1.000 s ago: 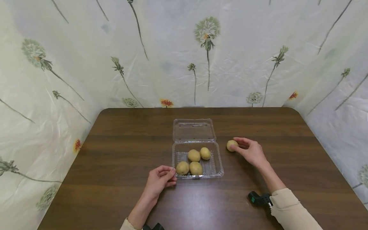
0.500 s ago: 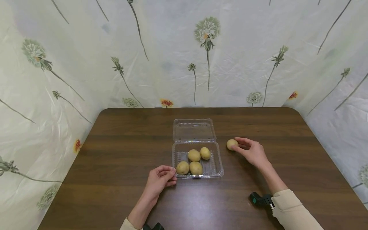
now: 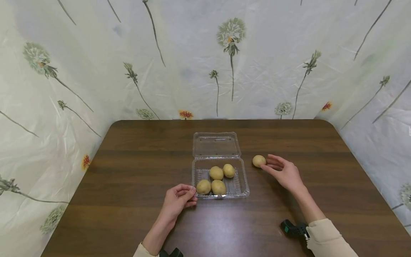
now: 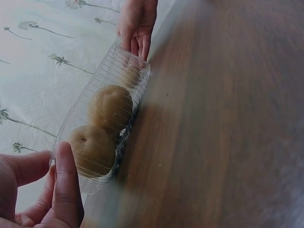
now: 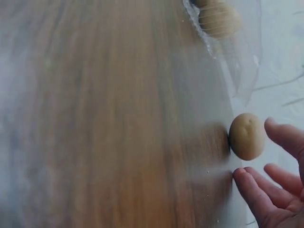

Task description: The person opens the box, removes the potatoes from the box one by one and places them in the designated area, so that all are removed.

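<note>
A clear plastic clamshell container (image 3: 238, 186) lies on the table with its lid (image 3: 216, 145) folded back. Several potatoes (image 3: 216, 173) sit inside it. My left hand (image 3: 178, 201) pinches the near left corner of its rim between thumb and fingers, which shows close up in the left wrist view. To the right of the container, a single potato (image 3: 258, 161) rests on the wood. Around that potato, my right hand (image 3: 286, 175) has its thumb and fingers spread; in the right wrist view a gap separates the fingertips from the loose potato (image 5: 247, 136).
The brown wooden table (image 3: 144, 153) runs back to a wall covering (image 3: 192, 53) printed with dandelions. Black wrist-worn devices (image 3: 293, 228) show near both beige sleeves (image 3: 329, 237).
My right hand has loosened its fingers from the potato and drawn slightly back to the right, leaving it on the table. The left hand and container stay as they were.
</note>
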The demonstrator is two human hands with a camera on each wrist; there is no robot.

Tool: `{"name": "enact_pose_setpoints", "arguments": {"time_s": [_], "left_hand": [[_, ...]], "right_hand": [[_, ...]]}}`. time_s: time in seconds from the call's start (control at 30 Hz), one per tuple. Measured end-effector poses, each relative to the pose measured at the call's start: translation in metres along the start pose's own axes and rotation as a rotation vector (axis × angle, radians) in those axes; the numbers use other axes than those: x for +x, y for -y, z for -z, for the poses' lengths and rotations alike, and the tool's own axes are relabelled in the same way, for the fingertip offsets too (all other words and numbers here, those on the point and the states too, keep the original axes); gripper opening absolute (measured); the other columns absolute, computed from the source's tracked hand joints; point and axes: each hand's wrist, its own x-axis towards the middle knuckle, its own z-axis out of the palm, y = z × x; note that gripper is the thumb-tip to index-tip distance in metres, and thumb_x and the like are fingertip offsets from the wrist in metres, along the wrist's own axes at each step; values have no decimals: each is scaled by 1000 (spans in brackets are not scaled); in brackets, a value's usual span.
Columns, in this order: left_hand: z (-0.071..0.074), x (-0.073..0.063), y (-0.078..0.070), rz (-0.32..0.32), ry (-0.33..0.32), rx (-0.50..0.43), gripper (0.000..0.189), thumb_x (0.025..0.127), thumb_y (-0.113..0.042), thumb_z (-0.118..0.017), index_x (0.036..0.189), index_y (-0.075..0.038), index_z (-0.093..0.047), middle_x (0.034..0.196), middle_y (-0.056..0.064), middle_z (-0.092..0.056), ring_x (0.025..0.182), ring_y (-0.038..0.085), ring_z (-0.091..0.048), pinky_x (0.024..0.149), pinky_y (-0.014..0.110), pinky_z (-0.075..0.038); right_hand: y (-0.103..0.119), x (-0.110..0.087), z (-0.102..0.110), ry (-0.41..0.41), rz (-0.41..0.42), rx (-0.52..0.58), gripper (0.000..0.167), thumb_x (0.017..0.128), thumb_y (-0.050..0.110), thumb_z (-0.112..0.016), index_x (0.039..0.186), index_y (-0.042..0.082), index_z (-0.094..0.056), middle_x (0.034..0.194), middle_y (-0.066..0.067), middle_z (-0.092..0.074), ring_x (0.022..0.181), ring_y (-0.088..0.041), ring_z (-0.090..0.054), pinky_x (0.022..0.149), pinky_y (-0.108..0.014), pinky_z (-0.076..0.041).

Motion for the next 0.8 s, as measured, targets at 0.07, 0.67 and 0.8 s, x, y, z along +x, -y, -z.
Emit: {"name": "enact_pose_setpoints", "arguments": {"time_s": [0.07,0.67,0.8], "left_hand": [[0,0,0,2,1,-1,25,92,-10,-69,106,9,-61,89,15,-67,75,18,-67,74,33,-59],[-1,-1,0,-3,-1,-10,26,92,-10,-69,106,9,-60,87,15,-66,75,17,-67,74,32,-59],[-1,0,0,-8,-1,-18,25,93,-9,-69,106,10,-60,86,13,-65,74,17,-67,73,31,-59]], "right_hand": [[0,-2,1,-8,-15,-27,70,91,48,-67,141,4,-49,124,-16,-64,113,-32,-61,79,-21,-52],[11,-21,-7,68,-5,33,43,91,43,-68,109,3,-69,89,-8,-73,81,-19,-70,69,-28,-58],[17,-23,-13,94,49,68,38,92,39,-69,107,4,-70,89,-9,-73,80,-21,-70,69,-30,-58]]}}
